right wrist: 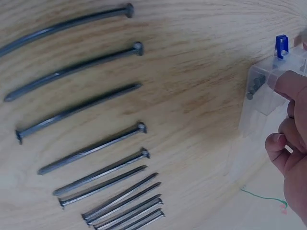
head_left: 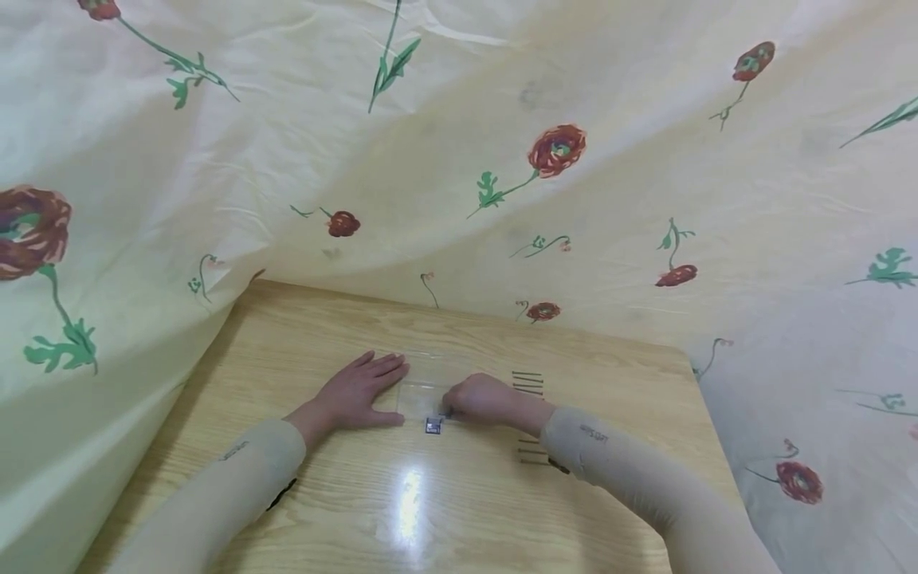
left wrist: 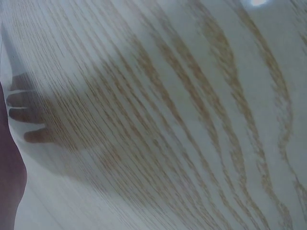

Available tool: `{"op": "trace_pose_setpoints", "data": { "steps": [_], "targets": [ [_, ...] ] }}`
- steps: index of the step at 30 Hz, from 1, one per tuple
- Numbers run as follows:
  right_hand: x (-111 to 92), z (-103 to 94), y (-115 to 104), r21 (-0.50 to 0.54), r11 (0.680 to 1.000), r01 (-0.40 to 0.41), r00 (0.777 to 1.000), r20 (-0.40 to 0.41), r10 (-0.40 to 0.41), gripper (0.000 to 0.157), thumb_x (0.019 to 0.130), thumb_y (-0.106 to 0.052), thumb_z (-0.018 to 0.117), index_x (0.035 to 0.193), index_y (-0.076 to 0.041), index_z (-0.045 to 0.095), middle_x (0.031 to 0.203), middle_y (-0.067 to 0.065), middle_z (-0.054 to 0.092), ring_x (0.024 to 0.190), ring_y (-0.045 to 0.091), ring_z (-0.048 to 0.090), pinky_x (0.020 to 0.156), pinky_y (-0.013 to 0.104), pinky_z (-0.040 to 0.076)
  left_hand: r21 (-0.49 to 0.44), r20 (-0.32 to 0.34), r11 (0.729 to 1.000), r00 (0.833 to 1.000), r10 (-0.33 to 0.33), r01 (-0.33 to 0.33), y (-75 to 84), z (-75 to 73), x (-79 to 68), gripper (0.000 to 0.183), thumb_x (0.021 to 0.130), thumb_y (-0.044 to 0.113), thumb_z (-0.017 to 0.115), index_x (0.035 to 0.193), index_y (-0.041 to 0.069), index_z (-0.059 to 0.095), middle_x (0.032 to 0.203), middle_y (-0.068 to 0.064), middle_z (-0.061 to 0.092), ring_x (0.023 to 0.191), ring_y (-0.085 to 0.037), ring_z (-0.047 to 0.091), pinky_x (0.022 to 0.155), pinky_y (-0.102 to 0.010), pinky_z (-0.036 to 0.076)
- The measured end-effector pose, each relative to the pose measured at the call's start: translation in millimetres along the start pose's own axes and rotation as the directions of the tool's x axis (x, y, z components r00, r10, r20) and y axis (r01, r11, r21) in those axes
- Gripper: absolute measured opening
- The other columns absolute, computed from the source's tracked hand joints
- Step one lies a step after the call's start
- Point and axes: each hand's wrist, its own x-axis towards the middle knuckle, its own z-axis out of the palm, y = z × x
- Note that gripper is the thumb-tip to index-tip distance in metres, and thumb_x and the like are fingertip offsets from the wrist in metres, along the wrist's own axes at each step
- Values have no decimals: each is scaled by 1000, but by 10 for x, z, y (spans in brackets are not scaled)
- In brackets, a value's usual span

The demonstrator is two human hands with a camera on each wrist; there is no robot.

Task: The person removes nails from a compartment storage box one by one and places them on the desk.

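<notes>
A clear plastic box [head_left: 417, 399] with its lid [head_left: 437, 368] raised at the back lies on the table. Its blue latch [right wrist: 282, 46] is on the front side. My left hand [head_left: 362, 391] rests at the box's left edge, fingers and thumb spread. Over the box's right part is my right hand [head_left: 479, 399], its fingers curled and reaching in at the front corner; I cannot tell what they hold. Inside that corner, small grey metal pieces [right wrist: 256, 86] show through the wall.
Several steel nails [right wrist: 81, 110] lie in a row on the wooden table [head_left: 323, 494], right of the box and partly under the right forearm [head_left: 617, 454]. Flowered cloth [head_left: 445, 263] hangs behind and along both sides of the table.
</notes>
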Motion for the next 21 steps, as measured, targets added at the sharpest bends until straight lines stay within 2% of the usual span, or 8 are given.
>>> {"op": "trace_pose_setpoints", "data": {
  "steps": [5, 9, 15, 18, 21],
  "targets": [
    [29, 30, 21, -15, 1000, -9, 999, 34, 10, 5, 99, -23, 78, 97, -19, 77, 89, -7, 77, 74, 4, 68, 71, 19, 58, -4, -2, 1000, 1000, -6, 6, 5, -6, -10, 98, 95, 75, 60, 167, 12, 38, 173, -6, 34, 161, -25, 31, 134, -50, 17],
    [-1, 78, 54, 19, 1000, -8, 1000, 24, 8, 4, 99, -23, 77, 100, -19, 77, 91, -8, 78, 77, 4, 69, 73, 17, 58, -24, -13, 1000, 1000, 11, -11, 25, -30, -14, 97, 95, 73, 62, 166, 10, 40, 173, -8, 35, 159, -28, 33, 133, -53, 18],
    [-69, 99, 73, 127, 992, 8, 996, -89, 4, 5, 101, -18, 76, 101, -14, 79, 93, -4, 79, 78, 6, 70, 75, 20, 59, -5, -14, 1000, 1000, 12, -12, 34, -33, -15, 97, 96, 73, 61, 166, 10, 40, 172, -8, 36, 159, -29, 34, 133, -53, 19],
    [-103, 96, 74, 223, 975, -26, 988, -144, 59, 7, 101, -18, 75, 103, -14, 80, 94, -3, 80, 75, 3, 67, 72, 18, 57, -13, -7, 1000, 1000, 5, -5, 40, -40, -19, 97, 95, 73, 61, 166, 10, 40, 173, -8, 36, 160, -28, 33, 133, -53, 19],
    [-167, 60, 97, 324, 943, -74, 967, -206, 147, 7, 100, -16, 76, 105, -13, 80, 87, -5, 76, 66, -1, 56, 63, 17, 52, -17, -7, 1000, 1000, 7, -8, 45, -46, -17, 97, 96, 73, 61, 166, 10, 40, 173, -8, 36, 160, -28, 33, 133, -53, 18]
  ]
}}
